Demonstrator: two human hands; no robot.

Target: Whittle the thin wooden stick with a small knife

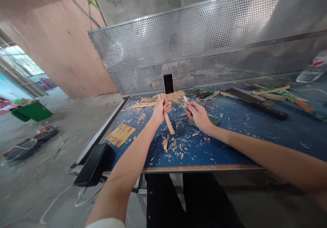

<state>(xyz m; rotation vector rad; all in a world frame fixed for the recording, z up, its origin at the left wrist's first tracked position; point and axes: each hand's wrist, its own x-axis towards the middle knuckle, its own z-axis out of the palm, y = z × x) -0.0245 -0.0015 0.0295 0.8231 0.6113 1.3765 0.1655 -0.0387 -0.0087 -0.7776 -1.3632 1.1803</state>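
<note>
My left hand [160,109] is closed round a thin wooden strip [169,123] whose lower end slants down toward the blue table [230,143]. My right hand [197,115] is closed on a small knife with a pink handle [186,100], its tip pointing up beside the strip. The two hands are a short way apart above the middle of the table. Wood shavings [176,146] lie scattered under them.
A phone [168,83] leans upright against the perforated metal screen [204,44] behind a heap of shavings. Wooden slats and coloured strips [276,93] lie at the right, a plastic bottle [313,70] at the far right. A black box [94,165] and a yellow card [120,134] sit at the left edge.
</note>
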